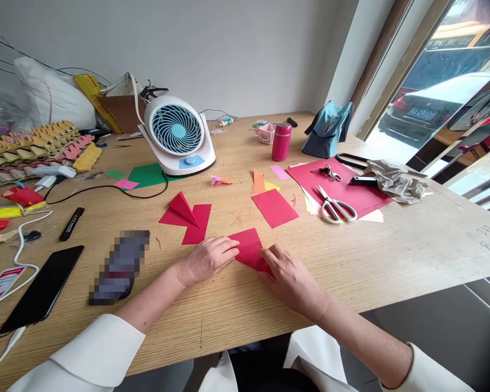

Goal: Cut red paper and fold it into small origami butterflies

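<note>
A folded red paper (249,247) lies flat on the wooden table (392,256) near its front edge. My left hand (208,258) presses its left edge with the fingertips. My right hand (288,275) rests on the paper's right corner, fingers curled over it. Just behind lie a folded red paper piece (185,218) with a raised triangular flap and a flat red square sheet (274,207).
White-handled scissors (335,207) and keys (328,172) sit on a large red sheet (351,190) at the right. A white fan (178,133), pink bottle (281,141), blue pouch (326,129), black marker (71,224), black phone (44,288) and folded paper pieces (36,144) surround.
</note>
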A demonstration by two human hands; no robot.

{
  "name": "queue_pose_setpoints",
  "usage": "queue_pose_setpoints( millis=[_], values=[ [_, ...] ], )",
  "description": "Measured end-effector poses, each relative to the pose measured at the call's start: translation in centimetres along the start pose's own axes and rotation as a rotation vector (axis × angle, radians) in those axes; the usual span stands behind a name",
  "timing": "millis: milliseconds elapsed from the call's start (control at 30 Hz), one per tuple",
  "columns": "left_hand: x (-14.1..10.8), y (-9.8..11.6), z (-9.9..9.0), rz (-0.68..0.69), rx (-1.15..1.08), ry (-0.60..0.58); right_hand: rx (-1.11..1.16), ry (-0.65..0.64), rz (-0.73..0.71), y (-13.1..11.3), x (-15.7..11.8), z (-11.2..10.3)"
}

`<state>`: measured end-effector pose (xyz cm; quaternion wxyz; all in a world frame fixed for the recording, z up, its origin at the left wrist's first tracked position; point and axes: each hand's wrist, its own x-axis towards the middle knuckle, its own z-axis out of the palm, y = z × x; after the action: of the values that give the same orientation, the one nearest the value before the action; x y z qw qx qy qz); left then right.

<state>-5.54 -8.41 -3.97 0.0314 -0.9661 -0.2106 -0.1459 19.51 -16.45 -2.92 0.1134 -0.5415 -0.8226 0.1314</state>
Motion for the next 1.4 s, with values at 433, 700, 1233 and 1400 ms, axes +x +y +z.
queue_pose_setpoints(
  millis=[433, 700, 1233, 1400],
  values=[
    [5.3, 0.1, -0.7, -0.797, -0.307, -0.201, 0.317, -0.030, 0.049, 3.5, 9.3, -2.4],
    [7.5, -2.9, -3.2, -0.703, -0.563, -0.097, 0.822, -0.054, 0.030, 5.6, 11.1, -2.4],
    [8.7, -4.2, -0.1, -0.951, -1.510, 0.202, 1.428, 0.203, 0.263, 6.5, 10.4, -0.1],
    [8.8, -3.7, 0.9, -0.977, -1.368, 0.180, 1.424, 0.268, 0.243, 6.3, 10.3, -0.4]
  ],
)
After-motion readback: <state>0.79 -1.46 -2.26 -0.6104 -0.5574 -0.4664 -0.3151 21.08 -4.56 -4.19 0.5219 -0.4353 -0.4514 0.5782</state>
